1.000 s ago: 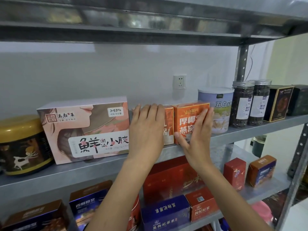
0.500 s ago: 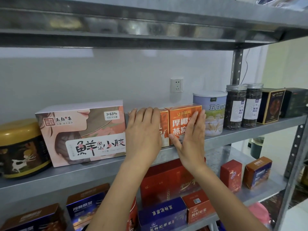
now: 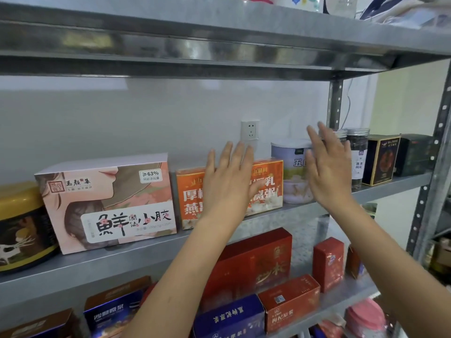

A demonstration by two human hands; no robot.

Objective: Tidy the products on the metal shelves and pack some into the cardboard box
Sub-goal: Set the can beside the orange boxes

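Observation:
Two orange boxes (image 3: pixel 190 196) stand side by side on the middle metal shelf (image 3: pixel 268 211), right of a large pink box (image 3: pixel 107 203). My left hand (image 3: pixel 229 176) is raised in front of the orange boxes with fingers spread and straight, holding nothing. My right hand (image 3: pixel 327 167) is lifted with straight fingers in front of a lavender tin (image 3: pixel 291 167) and the dark jars (image 3: pixel 357 154), blurred, holding nothing. No cardboard packing box is in view.
A gold-lidded tub (image 3: pixel 19 223) sits at the far left. Black boxes (image 3: pixel 382 159) stand at the right end of the shelf. Red and blue boxes (image 3: pixel 253 262) fill the lower shelf. The upper shelf (image 3: pixel 195 32) hangs overhead; a perforated upright (image 3: pixel 432 172) bounds the right.
Both hands have come off the orange boxes, which now stand next to the pink box. My right hand has swung up and right toward the tin and jars.

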